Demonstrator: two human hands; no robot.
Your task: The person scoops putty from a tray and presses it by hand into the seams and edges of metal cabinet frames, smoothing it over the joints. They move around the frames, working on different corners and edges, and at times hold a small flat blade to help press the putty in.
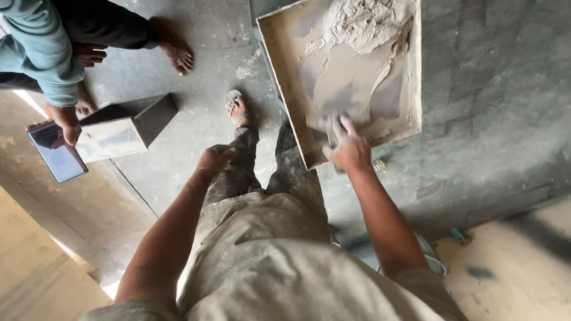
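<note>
Grey mortar (357,24) fills the tray (279,65); right hand (350,151) grips a trowel (333,122) there, left hand (213,160) fisted, empty, nearby.

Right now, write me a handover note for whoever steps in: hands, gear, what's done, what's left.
Right hand: at the near edge of the mortar tray, fingers on a tool blade that is smeared and hard to make out.
Left hand: loosely closed, holding nothing, hanging over the left knee.
Mortar pile: heaped at the tray's far end; a thin wet smear covers the middle.
Nearby: another person's hand holds a phone beside a dark box on the floor.
Done: some mortar pulled down from the pile.
Left: most of the pile is unspread.
</note>
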